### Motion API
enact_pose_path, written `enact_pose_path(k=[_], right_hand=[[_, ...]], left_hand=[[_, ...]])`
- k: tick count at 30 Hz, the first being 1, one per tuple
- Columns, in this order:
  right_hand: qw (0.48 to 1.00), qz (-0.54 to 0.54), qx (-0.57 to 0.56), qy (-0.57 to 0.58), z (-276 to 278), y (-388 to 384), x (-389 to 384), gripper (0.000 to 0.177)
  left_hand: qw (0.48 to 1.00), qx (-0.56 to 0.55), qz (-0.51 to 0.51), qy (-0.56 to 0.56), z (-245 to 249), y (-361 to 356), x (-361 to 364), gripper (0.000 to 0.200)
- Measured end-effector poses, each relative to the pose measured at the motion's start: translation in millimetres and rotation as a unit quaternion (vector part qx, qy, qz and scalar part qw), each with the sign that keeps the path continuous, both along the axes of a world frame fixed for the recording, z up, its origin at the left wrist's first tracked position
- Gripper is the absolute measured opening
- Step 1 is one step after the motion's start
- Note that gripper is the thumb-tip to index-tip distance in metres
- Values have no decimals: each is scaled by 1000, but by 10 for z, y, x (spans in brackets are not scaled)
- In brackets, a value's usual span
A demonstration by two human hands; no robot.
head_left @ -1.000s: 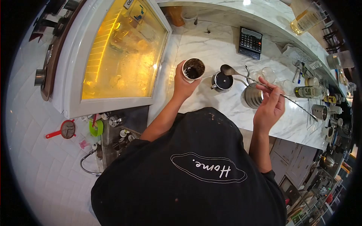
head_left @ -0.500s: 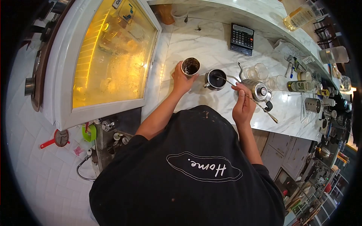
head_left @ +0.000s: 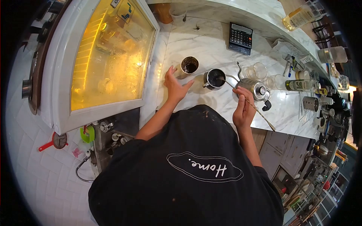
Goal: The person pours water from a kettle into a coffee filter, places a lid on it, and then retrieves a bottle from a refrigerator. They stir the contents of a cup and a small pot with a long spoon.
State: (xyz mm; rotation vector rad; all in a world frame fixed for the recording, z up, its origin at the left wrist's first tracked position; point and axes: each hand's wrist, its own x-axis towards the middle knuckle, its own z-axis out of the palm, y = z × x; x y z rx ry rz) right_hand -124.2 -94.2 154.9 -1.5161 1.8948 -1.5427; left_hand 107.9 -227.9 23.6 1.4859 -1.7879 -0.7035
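Note:
My left hand (head_left: 176,87) is open beside a cup (head_left: 182,71) that stands upright on the marble counter. Thumb and fingers are spread, apart from the cup. Dark residue coats the inside of the cup. A small metal mug (head_left: 215,89) with a side handle stands to its right and holds dark liquid. Pinched in my right hand (head_left: 244,107) is a long twisted bar spoon (head_left: 261,115). Its lower end dips into the mug, and the other end points down and right. Behind my right fingers stands a gooseneck kettle (head_left: 249,86) with a lid.
A calculator (head_left: 240,38) lies at the back of the counter. Clear glasses (head_left: 260,70) and a bottle (head_left: 296,85) stand right of the kettle. On the left is a glass-door fridge (head_left: 113,56), lit yellow. A raised ledge (head_left: 260,13) runs along the back.
My left hand has let go of the cup and drawn back toward me, its fingers spreading. My right hand is slightly lower, and the spoon's angle in the mug has shifted.

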Motion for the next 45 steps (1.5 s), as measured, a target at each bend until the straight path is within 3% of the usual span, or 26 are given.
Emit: enact_pose_path(k=[2,5,8,11,14,30,36,45], right_hand=[[1000,5,12,17,-22,18,-6,19],[999,28,21,11,20,34,53,19],[998,48,4,35,65,15,100,19],[1000,26,8,11,59,-12,64,19],[997,34,51,48,44,-8,-30,24],[999,20,19,36,-16,-21,7,21],[999,6,-8,-45,47,-79,12,22],[999,33,19,22,-59,-33,29,20]], left_hand=[[1000,-22,1,6,67,136,115,92],[986,94,-97,93,417,199,199,68],[975,86,-173,109,607,232,116,42],[962,131,-194,139,756,273,-38,31],[959,139,-215,122,757,256,-133,29],[947,212,-207,124,637,237,-275,25],[947,208,-214,118,643,234,-276,24],[945,210,-222,120,616,221,-266,22]])
